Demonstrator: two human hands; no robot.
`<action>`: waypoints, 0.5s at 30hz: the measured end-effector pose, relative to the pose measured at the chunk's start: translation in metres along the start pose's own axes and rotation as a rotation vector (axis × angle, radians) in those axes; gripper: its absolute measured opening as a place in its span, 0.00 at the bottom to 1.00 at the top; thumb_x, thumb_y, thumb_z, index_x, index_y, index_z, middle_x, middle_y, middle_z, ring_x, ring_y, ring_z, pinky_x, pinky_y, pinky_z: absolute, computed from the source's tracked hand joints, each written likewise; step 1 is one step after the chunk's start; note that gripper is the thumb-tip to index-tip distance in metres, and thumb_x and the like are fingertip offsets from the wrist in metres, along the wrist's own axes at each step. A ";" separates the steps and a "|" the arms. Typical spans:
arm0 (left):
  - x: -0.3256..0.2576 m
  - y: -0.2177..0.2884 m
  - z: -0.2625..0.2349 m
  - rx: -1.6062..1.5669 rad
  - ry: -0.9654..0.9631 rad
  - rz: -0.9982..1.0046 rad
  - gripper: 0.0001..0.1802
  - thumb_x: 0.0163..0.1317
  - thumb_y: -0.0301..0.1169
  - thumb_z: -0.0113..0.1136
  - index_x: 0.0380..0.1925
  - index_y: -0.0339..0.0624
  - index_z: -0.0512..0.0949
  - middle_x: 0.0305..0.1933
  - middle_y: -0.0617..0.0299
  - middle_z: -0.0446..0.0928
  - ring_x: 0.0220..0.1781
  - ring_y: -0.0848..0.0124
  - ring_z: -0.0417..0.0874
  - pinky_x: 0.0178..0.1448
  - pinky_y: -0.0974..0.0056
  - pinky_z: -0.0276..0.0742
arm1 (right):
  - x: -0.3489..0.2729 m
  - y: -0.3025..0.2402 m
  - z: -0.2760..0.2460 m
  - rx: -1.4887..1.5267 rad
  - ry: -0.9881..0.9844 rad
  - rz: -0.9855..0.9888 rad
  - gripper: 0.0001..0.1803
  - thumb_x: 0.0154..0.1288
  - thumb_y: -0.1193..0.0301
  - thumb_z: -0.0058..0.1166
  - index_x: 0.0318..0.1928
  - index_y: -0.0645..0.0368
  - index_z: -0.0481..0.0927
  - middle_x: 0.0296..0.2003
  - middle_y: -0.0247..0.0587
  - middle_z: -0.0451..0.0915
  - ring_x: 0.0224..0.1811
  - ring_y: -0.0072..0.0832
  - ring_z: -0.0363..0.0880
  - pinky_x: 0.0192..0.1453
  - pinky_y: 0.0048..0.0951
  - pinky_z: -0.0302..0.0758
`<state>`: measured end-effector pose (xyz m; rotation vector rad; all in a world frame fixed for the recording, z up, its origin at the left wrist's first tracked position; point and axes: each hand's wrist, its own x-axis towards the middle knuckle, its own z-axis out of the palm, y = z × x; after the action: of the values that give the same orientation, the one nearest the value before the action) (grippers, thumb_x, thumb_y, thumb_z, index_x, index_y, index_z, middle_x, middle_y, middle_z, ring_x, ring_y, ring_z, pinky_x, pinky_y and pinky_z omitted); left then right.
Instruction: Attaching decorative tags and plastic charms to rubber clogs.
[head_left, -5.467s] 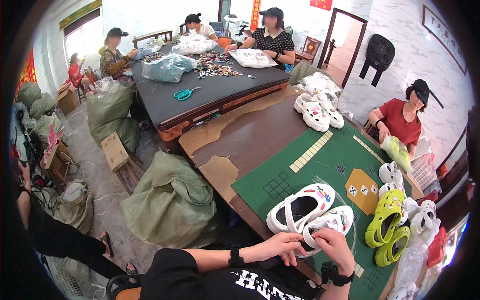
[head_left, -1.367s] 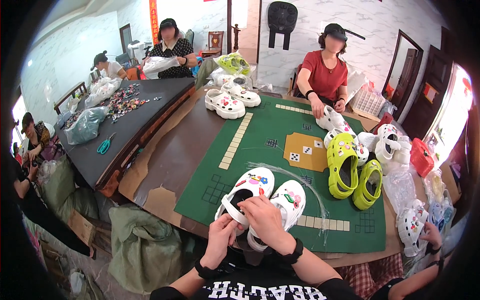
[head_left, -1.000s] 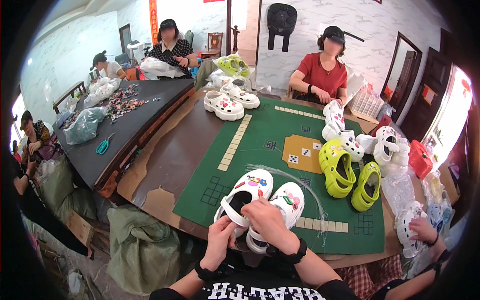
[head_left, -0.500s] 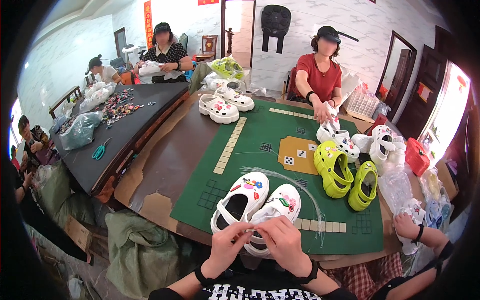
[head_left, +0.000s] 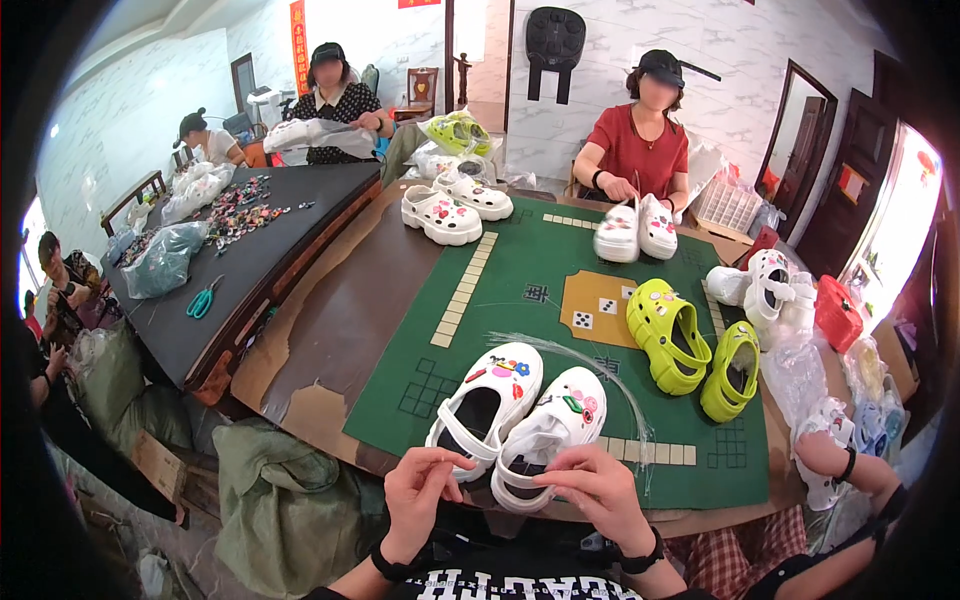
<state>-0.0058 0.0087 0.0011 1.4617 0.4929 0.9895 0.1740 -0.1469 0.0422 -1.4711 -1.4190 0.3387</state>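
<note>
The pair of charm-studded white clogs sits on the green mahjong-print mat (head_left: pixel 665 408) with both long axes running from heel at about 7 o'clock to toe at 1. The left clog (head_left: pixel 508 378) lies at 1 o'clock from the left hand (head_left: pixel 420 492), whose thumb and fingertips nearly meet just beside its heel strap; the right clog (head_left: pixel 572 408) lies at 11 from the right hand (head_left: pixel 603 492), the nearer one, its fingertips overlapping that heel strap in view. The hands stand apart; whether either pinches a fine strand cannot be told. Beyond the toes, clear plastic strands (head_left: pixel 618 378) arc from 12 round to 3 o'clock. Lime-green clogs (head_left: pixel 662 325) stand at 2, well clear, and a co-worker at 1 handles other white clogs (head_left: pixel 657 230).
</note>
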 end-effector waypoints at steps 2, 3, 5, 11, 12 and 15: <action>-0.002 0.007 0.000 0.013 -0.068 0.008 0.06 0.69 0.19 0.50 0.42 0.34 0.76 0.35 0.52 0.85 0.20 0.77 0.76 0.27 0.74 0.72 | -0.002 -0.007 0.001 -0.073 0.030 -0.018 0.11 0.59 0.79 0.61 0.44 0.59 0.87 0.35 0.39 0.86 0.38 0.27 0.84 0.42 0.25 0.78; -0.002 0.010 0.001 0.024 -0.136 0.018 0.07 0.68 0.19 0.52 0.41 0.34 0.78 0.34 0.53 0.85 0.21 0.78 0.77 0.28 0.75 0.73 | -0.003 -0.007 0.002 -0.073 0.032 -0.014 0.11 0.59 0.79 0.61 0.44 0.59 0.87 0.35 0.39 0.86 0.38 0.27 0.84 0.42 0.25 0.78; -0.005 0.007 0.004 0.109 -0.219 0.046 0.08 0.66 0.19 0.56 0.43 0.35 0.80 0.34 0.56 0.85 0.25 0.77 0.81 0.29 0.74 0.75 | -0.008 -0.007 0.005 0.054 -0.174 0.012 0.12 0.62 0.73 0.62 0.47 0.56 0.85 0.34 0.39 0.84 0.34 0.31 0.83 0.38 0.27 0.78; -0.006 -0.005 0.017 0.287 -0.355 0.223 0.12 0.63 0.22 0.62 0.46 0.39 0.82 0.30 0.58 0.85 0.31 0.72 0.88 0.33 0.70 0.81 | -0.011 0.004 0.033 -0.228 -0.070 -0.154 0.05 0.65 0.67 0.60 0.38 0.54 0.83 0.26 0.37 0.83 0.26 0.34 0.83 0.28 0.30 0.77; -0.007 -0.008 0.017 0.288 -0.355 0.223 0.12 0.63 0.22 0.62 0.46 0.39 0.82 0.30 0.58 0.85 0.31 0.72 0.88 0.33 0.70 0.81 | -0.011 0.005 0.033 -0.329 -0.101 -0.130 0.06 0.66 0.66 0.60 0.36 0.54 0.83 0.24 0.37 0.82 0.25 0.34 0.82 0.27 0.31 0.76; -0.009 -0.012 0.016 0.357 -0.393 0.252 0.12 0.62 0.21 0.62 0.46 0.39 0.82 0.29 0.58 0.84 0.29 0.71 0.87 0.33 0.70 0.81 | -0.011 0.004 0.034 -0.390 0.009 -0.053 0.07 0.66 0.65 0.58 0.35 0.53 0.81 0.21 0.38 0.79 0.22 0.35 0.80 0.25 0.33 0.74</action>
<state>0.0049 -0.0062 -0.0108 2.0239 0.2048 0.8016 0.1478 -0.1398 0.0194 -1.7375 -1.5743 0.0198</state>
